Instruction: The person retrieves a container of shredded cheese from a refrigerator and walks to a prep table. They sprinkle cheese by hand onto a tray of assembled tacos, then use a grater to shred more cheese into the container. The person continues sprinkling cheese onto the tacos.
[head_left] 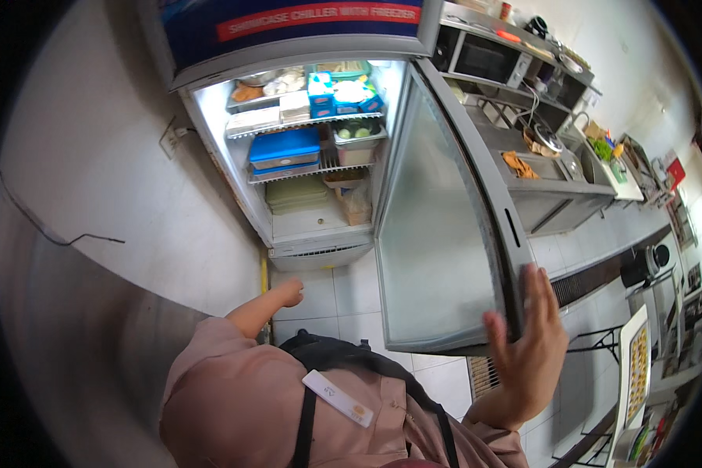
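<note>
Two hands out before an open fridge (304,148), seen from the head camera. Right hand (532,351) spread flat, fingers apart, gripping nothing, palm against the outer free edge of the glass door (437,234), close to its lower corner. Door swung wide to the right of the cabinet, its long axis running up and away from that hand toward the hinge side at the top. Left hand (287,294) loosely closed, empty as far as can be told, hanging low over the white floor tiles (343,304), just below the fridge's base and well apart from the door. Right hand plainly the nearer to the door, already touching it. Inside the lit cabinet, a blue-lidded box (285,148) on a wire shelf, trays and cartons above. Beyond the door, a steel counter (554,187) with a sink. At lower right, a tray of small yellow pieces (638,366).
</note>
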Demonstrator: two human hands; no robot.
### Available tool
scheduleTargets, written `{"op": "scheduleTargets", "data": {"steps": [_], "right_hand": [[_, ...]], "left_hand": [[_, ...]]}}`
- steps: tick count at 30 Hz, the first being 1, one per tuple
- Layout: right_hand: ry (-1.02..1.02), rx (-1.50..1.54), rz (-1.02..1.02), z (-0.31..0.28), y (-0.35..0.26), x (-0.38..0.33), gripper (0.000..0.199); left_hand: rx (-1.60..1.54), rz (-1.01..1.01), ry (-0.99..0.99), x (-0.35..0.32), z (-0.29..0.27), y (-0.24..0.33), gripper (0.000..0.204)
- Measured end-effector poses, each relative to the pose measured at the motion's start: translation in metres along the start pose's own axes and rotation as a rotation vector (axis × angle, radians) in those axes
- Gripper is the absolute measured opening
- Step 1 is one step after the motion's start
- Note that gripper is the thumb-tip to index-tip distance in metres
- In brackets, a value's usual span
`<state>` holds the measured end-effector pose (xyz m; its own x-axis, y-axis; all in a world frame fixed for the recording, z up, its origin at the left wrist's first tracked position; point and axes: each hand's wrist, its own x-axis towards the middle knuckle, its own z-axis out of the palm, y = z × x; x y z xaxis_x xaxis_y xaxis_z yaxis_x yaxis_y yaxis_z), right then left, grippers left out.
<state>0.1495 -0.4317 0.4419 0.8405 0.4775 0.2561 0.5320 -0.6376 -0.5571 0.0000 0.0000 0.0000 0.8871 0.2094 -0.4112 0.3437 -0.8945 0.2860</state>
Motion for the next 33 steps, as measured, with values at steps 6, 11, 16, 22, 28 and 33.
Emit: {"op": "scheduleTargets", "data": {"steps": [6, 11, 16, 22, 28, 33], "right_hand": [[-0.179, -0.158, -0.555, 0.023, -0.083, -0.022, 0.075], [-0.304, 0.105, -0.956, 0.071, -0.131, -0.003, 0.062], [-0.462, 0.809, -1.225, 0.119, -0.137, 0.035, 0.05], [-0.438, 0.709, -1.011, 0.118, -0.081, 0.046, 0.027], [-0.409, 0.641, -0.717, 0.086, -0.006, 0.04, 0.021], [-0.385, 0.69, -0.458, 0.067, 0.04, 0.023, 0.018]], "left_hand": [[0.177, -0.181, -0.358, -0.025, 0.063, -0.066, 0.034], [0.133, -0.241, -0.54, -0.076, 0.135, -0.101, 0.039], [0.068, -0.289, -0.465, -0.095, 0.143, -0.108, 0.039], [0.099, -0.303, -0.354, -0.092, 0.128, -0.108, 0.04], [0.067, -0.334, -0.4, -0.067, 0.121, -0.103, 0.04], [0.064, -0.278, -0.414, -0.009, 0.11, -0.059, 0.036]]}}
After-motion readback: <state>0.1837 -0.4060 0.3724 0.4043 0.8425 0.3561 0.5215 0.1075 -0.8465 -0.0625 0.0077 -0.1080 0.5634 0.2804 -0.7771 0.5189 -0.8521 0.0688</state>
